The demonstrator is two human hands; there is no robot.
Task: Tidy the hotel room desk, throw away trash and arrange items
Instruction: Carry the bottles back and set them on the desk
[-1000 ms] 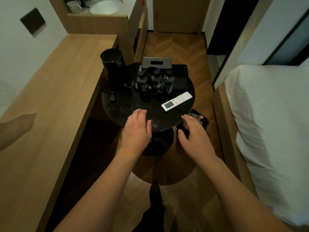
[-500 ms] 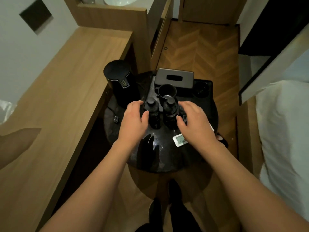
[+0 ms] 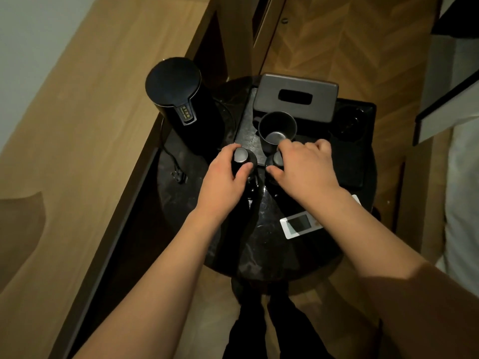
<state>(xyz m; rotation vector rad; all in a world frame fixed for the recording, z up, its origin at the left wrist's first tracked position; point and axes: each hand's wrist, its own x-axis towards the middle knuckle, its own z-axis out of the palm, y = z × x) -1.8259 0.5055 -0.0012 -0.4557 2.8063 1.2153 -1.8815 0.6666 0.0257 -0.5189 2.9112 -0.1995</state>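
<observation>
Meanwhile our left hand (image 3: 223, 182) grips one dark bottle (image 3: 241, 158) and our right hand (image 3: 303, 167) curls over another (image 3: 276, 159) on the round table (image 3: 259, 255), kettle (image 3: 178, 99), cup (image 3: 277, 128) and tissue box (image 3: 295, 97) crowding behind, remote (image 3: 298, 225) half hidden.

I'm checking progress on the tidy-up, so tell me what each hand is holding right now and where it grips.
The left hand grips a dark bottle around its upper body, just below the cap. The right hand grips a second dark bottle near its top.
</observation>
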